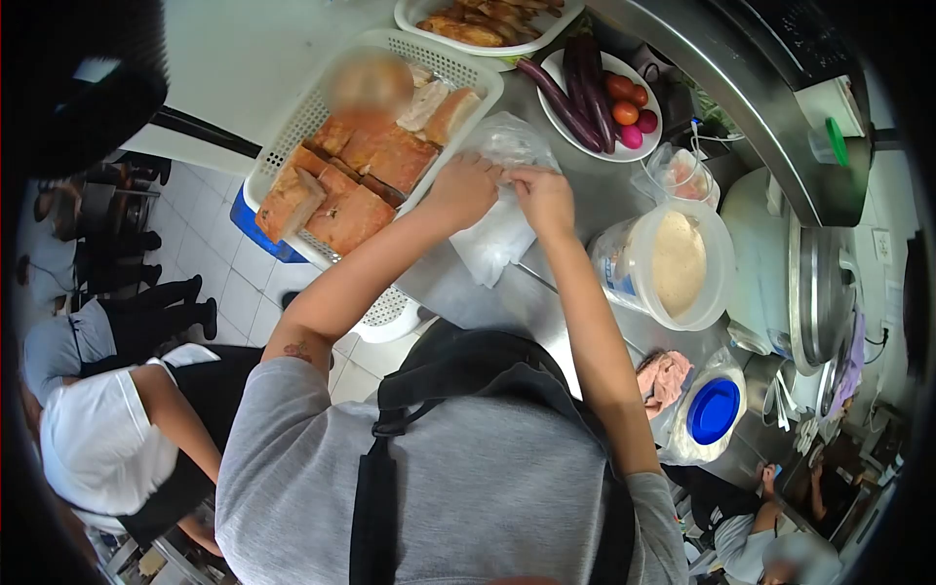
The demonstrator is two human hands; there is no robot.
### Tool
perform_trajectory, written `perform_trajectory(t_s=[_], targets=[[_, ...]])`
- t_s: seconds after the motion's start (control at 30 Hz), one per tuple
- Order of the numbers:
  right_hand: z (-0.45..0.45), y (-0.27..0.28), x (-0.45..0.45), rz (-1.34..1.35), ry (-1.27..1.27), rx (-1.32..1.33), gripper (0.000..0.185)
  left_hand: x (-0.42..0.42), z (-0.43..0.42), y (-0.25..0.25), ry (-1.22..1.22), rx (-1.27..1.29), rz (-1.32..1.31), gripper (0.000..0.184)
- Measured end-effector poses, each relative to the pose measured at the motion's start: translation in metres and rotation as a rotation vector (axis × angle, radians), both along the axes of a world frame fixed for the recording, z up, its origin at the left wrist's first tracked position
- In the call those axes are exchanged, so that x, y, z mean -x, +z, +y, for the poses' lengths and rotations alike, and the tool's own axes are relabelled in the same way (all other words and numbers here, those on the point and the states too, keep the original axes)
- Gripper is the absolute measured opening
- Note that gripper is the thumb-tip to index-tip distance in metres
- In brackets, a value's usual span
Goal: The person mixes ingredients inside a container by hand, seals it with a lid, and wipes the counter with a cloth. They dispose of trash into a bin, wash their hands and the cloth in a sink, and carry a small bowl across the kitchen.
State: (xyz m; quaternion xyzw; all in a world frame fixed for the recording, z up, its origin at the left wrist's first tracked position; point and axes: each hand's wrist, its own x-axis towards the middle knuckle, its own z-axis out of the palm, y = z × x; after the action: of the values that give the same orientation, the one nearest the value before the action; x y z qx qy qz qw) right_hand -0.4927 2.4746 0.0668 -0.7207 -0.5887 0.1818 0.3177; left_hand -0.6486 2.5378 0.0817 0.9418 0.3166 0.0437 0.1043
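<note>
A clear plastic bag (495,239) lies on the metal counter in front of me; whether anything is in it I cannot tell. My left hand (468,190) grips its left side near the top, fingers bent over the plastic. From the right, my right hand (543,202) pinches the same bag, its fingertips almost meeting those of the left. Just left of my left hand stands a white perforated basket (480,70) with big orange-skinned slabs of what looks like cooked meat (353,216). Part of the bag is hidden under my hands.
A white plate (552,70) holds eggplants (585,93) and tomatoes (625,113). To the right are a clear tub of pale powder (678,263), a large metal pot (760,263) and a blue-lidded container (714,411). Co-workers (97,439) stand behind on the left.
</note>
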Motion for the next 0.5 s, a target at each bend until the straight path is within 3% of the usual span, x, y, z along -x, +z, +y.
perform_trajectory(t_s=[0.03, 0.13, 0.23, 0.27, 0.37, 0.47, 0.5], targets=[[-0.004, 0.016, 0.001, 0.064, -0.053, 0.119, 0.026, -0.002, 0.001, -0.004, 0.022, 0.016, 0.062, 0.033], [-0.013, 0.030, -0.011, -0.203, -0.175, -0.384, 0.033, -0.007, 0.008, -0.012, 0.070, 0.047, 0.189, 0.037], [-0.007, 0.014, -0.004, -0.188, -0.507, -0.416, 0.040, -0.010, 0.005, -0.002, 0.049, 0.055, 0.207, 0.039], [-0.001, 0.004, 0.002, 0.359, -0.579, -0.209, 0.042, -0.010, 0.005, -0.002, 0.046, 0.051, 0.211, 0.039], [-0.004, 0.000, -0.005, 1.219, -0.435, -0.023, 0.035, -0.008, 0.009, 0.001, -0.007, 0.027, 0.203, 0.040], [-0.003, 0.016, 0.013, 1.056, -0.162, -0.205, 0.038, -0.004, 0.003, 0.005, -0.035, 0.092, 0.266, 0.039], [-0.003, 0.015, 0.015, 0.743, -0.057, -0.219, 0.040, -0.003, 0.001, 0.007, -0.035, 0.121, 0.298, 0.039]])
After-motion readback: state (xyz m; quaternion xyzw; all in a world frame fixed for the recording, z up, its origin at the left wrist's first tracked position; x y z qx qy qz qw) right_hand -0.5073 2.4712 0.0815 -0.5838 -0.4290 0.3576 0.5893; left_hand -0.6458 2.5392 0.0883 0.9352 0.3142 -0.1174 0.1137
